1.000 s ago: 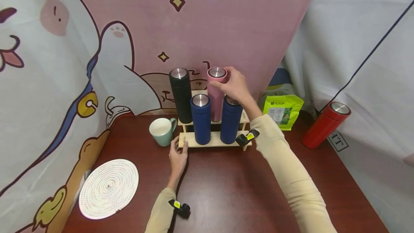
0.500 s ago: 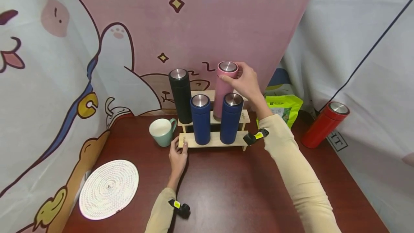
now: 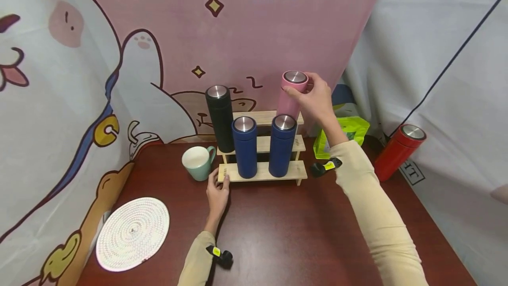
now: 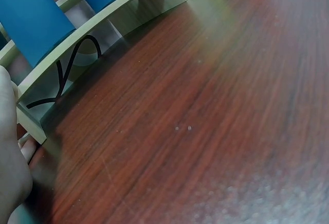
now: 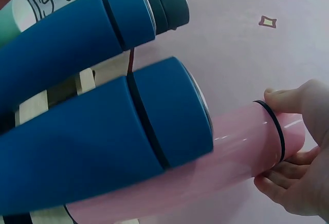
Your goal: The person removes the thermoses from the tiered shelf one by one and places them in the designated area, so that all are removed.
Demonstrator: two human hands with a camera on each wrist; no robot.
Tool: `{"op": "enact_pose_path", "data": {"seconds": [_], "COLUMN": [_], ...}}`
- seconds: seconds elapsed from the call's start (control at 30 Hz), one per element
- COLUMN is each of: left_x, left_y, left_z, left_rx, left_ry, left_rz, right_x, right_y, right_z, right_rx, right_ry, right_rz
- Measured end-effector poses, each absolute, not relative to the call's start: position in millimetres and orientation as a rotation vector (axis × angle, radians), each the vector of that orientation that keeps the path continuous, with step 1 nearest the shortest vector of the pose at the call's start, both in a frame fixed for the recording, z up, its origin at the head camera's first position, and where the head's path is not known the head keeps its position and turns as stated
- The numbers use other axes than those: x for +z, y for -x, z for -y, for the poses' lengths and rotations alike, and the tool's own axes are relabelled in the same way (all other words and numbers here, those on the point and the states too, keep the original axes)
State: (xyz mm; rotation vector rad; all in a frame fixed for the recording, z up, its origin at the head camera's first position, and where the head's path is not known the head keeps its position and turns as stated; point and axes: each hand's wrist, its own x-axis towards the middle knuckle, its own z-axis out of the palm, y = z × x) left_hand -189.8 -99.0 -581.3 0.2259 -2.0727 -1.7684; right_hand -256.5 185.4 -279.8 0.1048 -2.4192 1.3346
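Note:
My right hand (image 3: pixel 319 100) grips a pink thermos flask (image 3: pixel 291 100) near its steel-topped lid, thumb on one side and fingers on the other. The flask is upright at the right end of the stepped wooden rack (image 3: pixel 265 144); a blue flask (image 3: pixel 282 153) hides its base, so I cannot tell whether it touches a tier. In the right wrist view the pink flask (image 5: pixel 241 142) extends behind that blue one. My left hand (image 3: pixel 217 193) holds the left end of the rack's lowest tier, fingers round its edge. Another blue flask (image 3: pixel 247 153) and a black flask (image 3: pixel 220 120) stand on the rack.
A mint-green mug (image 3: pixel 198 169) stands left of the rack, close to my left hand. Nearer lies a round white woven mat (image 3: pixel 132 235). On the right are a lime-green packet (image 3: pixel 321 147) and a red flask (image 3: pixel 398 153). Printed cloth hangs behind.
My right hand has lifted the pink flask from its place beside the black flask on the middle tier and carried it up and rightward. The left hand stays on the rack.

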Motion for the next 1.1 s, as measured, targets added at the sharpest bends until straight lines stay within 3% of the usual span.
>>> {"op": "enact_pose_path", "data": {"seconds": [1.1], "left_x": [-587], "left_y": [191], "left_z": [99], "left_rx": [-1.758], "left_ry": [-0.225], "left_rz": [2.061], "right_x": [-280], "right_y": [212], "right_z": [-270], "right_rx": [1.249], "right_ry": [0.081], "right_rz": [2.345]}}
